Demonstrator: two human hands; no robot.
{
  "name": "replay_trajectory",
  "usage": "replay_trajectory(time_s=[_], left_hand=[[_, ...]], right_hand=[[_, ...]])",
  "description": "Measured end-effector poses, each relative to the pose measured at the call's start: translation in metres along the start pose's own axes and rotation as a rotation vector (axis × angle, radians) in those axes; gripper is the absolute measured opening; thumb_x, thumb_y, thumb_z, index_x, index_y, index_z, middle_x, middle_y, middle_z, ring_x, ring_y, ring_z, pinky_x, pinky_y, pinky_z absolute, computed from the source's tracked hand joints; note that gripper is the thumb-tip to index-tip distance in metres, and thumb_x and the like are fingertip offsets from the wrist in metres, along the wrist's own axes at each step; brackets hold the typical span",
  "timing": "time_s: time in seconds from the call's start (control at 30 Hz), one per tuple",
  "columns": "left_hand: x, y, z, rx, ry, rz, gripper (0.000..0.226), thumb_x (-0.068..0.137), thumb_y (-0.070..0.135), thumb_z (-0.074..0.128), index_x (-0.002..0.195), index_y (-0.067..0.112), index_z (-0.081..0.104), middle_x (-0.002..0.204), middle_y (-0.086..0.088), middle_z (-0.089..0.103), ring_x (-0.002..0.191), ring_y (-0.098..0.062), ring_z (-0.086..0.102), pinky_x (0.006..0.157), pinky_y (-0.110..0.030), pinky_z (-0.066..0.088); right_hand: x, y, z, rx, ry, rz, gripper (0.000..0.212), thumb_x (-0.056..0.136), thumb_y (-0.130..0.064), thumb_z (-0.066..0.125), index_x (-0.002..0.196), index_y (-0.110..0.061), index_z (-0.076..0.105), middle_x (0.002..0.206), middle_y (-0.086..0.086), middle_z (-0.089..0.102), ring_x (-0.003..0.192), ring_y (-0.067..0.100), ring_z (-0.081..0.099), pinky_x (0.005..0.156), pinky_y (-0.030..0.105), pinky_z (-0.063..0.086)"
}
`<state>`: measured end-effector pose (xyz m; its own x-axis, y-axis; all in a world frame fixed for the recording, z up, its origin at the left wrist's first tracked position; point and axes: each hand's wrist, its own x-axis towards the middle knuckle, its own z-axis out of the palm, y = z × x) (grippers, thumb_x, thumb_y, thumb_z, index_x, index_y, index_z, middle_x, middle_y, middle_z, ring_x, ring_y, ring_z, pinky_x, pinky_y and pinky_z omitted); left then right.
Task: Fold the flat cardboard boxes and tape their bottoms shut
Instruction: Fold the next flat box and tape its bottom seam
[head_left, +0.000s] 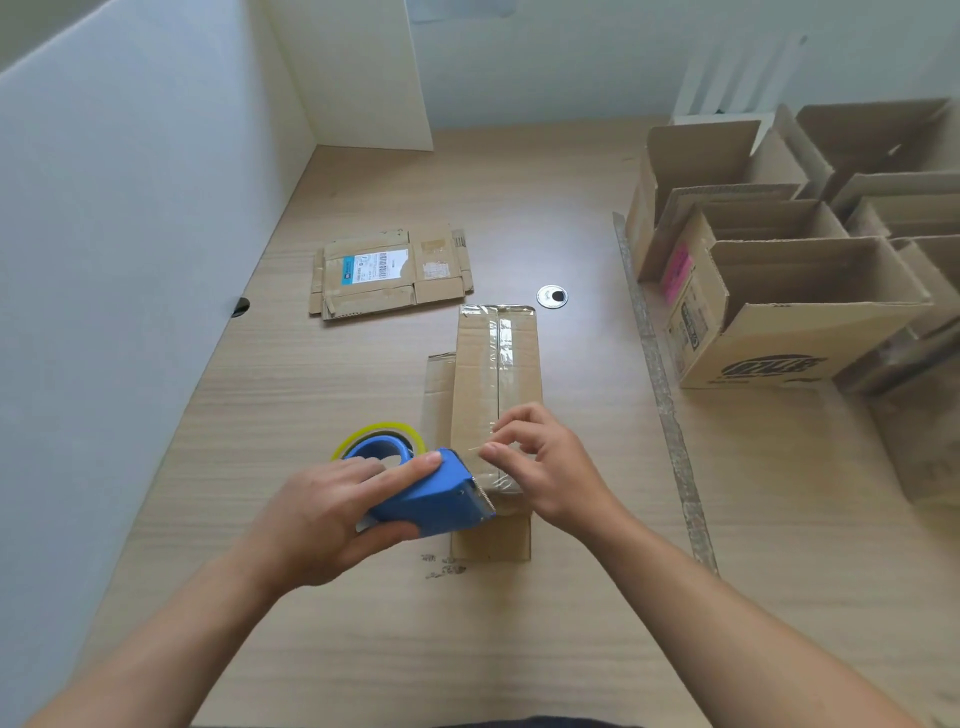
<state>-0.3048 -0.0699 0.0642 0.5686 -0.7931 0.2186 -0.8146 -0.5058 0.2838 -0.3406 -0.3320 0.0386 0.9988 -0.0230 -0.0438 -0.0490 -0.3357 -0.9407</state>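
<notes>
1. Fingers and thumb of the left hand are curled round the blue tape dispenser, whose toothed cutter end is held against the near end of the cardboard box.
2. The right hand is placed just beside the left, on the near end of the same box. Its bent fingertips and thumb are laid on the clear tape there; whether the tape is pinched or only pressed down cannot be told.
3. The box is stood bottom-up in the middle of the table, with its bottom flaps closed and the seam covered along its length by the clear tape. Loose flaps are spread flat on the tabletop at its left side and its near end.
4. A yellowish tape roll is carried at the far end of the dispenser.
5. A flat cardboard box with a white and blue label is laid farther back on the table, well apart from the hands.
6. A round cable grommet is set into the tabletop just beyond the far right corner of the taped box.
7. Folded boxes, open at the top, are grouped along the right side of the table, and a crumpled strip is stretched along the surface beside them.
8. The tabletop is finished in a pale wood grain. It is closed off by a white partition on the left and by white walls at the back.
</notes>
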Motion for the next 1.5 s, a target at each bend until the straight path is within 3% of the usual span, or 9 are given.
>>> replay_trajectory(time_s=[0.17, 0.27, 0.43, 0.67, 0.97, 1.13, 1.27, 1.33, 1.5], left_hand=[[0.010, -0.003, -0.016, -0.132, -0.230, -0.256, 0.065, 0.080, 0.070, 0.045, 0.138, 0.074, 0.015, 0.098, 0.030, 0.064, 0.077, 0.004, 0.056, 0.067, -0.015, 0.044], [0.010, -0.019, -0.031, -0.125, -0.373, -0.385, 0.056, 0.068, 0.078, 0.041, 0.120, 0.085, 0.021, 0.092, 0.017, 0.067, 0.076, -0.003, 0.059, 0.069, -0.018, 0.045], [0.042, -0.030, -0.037, -0.142, -0.559, -0.450, 0.062, 0.062, 0.086, 0.043, 0.122, 0.073, 0.043, 0.098, 0.020, 0.067, 0.091, 0.000, 0.059, 0.084, -0.026, 0.049], [0.072, -0.036, -0.025, -0.111, -0.693, -0.469, 0.046, 0.072, 0.077, 0.052, 0.117, 0.068, 0.053, 0.100, 0.027, 0.067, 0.093, 0.003, 0.059, 0.085, -0.029, 0.050], [0.070, -0.044, 0.001, -0.104, -0.760, -0.579, 0.036, 0.082, 0.066, 0.059, 0.117, 0.060, 0.059, 0.096, 0.024, 0.066, 0.086, 0.003, 0.059, 0.072, -0.023, 0.047], [0.067, -0.046, 0.004, -0.087, -0.767, -0.602, 0.038, 0.082, 0.068, 0.057, 0.119, 0.061, 0.056, 0.099, 0.022, 0.065, 0.088, 0.001, 0.058, 0.069, -0.023, 0.044], [0.070, -0.047, 0.004, -0.086, -0.776, -0.598, 0.037, 0.083, 0.066, 0.058, 0.119, 0.059, 0.058, 0.098, 0.022, 0.065, 0.087, 0.001, 0.058, 0.068, -0.023, 0.043], [0.069, -0.047, 0.004, -0.084, -0.780, -0.598, 0.038, 0.084, 0.066, 0.058, 0.120, 0.058, 0.058, 0.099, 0.021, 0.066, 0.089, -0.001, 0.059, 0.072, -0.024, 0.046], [0.068, -0.047, 0.005, -0.081, -0.777, -0.586, 0.039, 0.085, 0.065, 0.058, 0.123, 0.057, 0.057, 0.102, 0.020, 0.066, 0.091, -0.004, 0.059, 0.080, -0.029, 0.049]], right_hand=[[-0.013, 0.014, -0.009, 0.033, 0.125, 0.105, 0.021, 0.089, -0.024, 0.072, 0.069, -0.021, 0.067, 0.103, -0.009, 0.052, 0.092, -0.005, 0.053, 0.079, 0.005, 0.036], [-0.028, 0.036, -0.034, 0.118, 0.331, 0.238, 0.023, 0.089, -0.023, 0.072, 0.070, -0.014, 0.065, 0.105, -0.003, 0.055, 0.095, 0.000, 0.056, 0.080, 0.010, 0.039], [-0.046, 0.058, -0.034, 0.252, 0.346, 0.467, 0.025, 0.092, -0.025, 0.066, 0.079, -0.003, 0.066, 0.105, 0.009, 0.064, 0.092, 0.024, 0.062, 0.090, 0.046, 0.053], [-0.050, 0.072, -0.024, 0.309, 0.360, 0.550, 0.026, 0.094, -0.026, 0.065, 0.070, -0.016, 0.064, 0.082, 0.000, 0.065, 0.079, 0.014, 0.056, 0.078, 0.037, 0.048], [-0.038, 0.093, 0.008, 0.227, 0.336, 0.560, 0.027, 0.095, -0.024, 0.063, 0.078, -0.004, 0.067, 0.079, 0.007, 0.067, 0.070, 0.012, 0.054, 0.068, 0.030, 0.044], [-0.029, 0.099, 0.029, 0.333, 0.337, 0.633, 0.028, 0.096, -0.028, 0.062, 0.070, -0.017, 0.060, 0.056, -0.015, 0.051, 0.057, 0.009, 0.041, 0.061, 0.026, 0.036], [-0.028, 0.098, 0.043, 0.369, 0.346, 0.694, 0.017, 0.098, -0.039, 0.056, 0.092, -0.023, 0.057, 0.080, -0.004, 0.055, 0.068, 0.011, 0.048, 0.065, 0.028, 0.042], [-0.029, 0.097, 0.043, 0.323, 0.403, 0.742, 0.028, 0.094, -0.046, 0.061, 0.101, -0.020, 0.051, 0.095, 0.002, 0.054, 0.082, 0.019, 0.054, 0.073, 0.033, 0.047], [-0.034, 0.087, 0.033, 0.140, 0.340, 0.598, 0.046, 0.098, -0.040, 0.053, 0.067, -0.006, 0.052, 0.075, 0.013, 0.053, 0.076, 0.028, 0.051, 0.065, 0.031, 0.037]])
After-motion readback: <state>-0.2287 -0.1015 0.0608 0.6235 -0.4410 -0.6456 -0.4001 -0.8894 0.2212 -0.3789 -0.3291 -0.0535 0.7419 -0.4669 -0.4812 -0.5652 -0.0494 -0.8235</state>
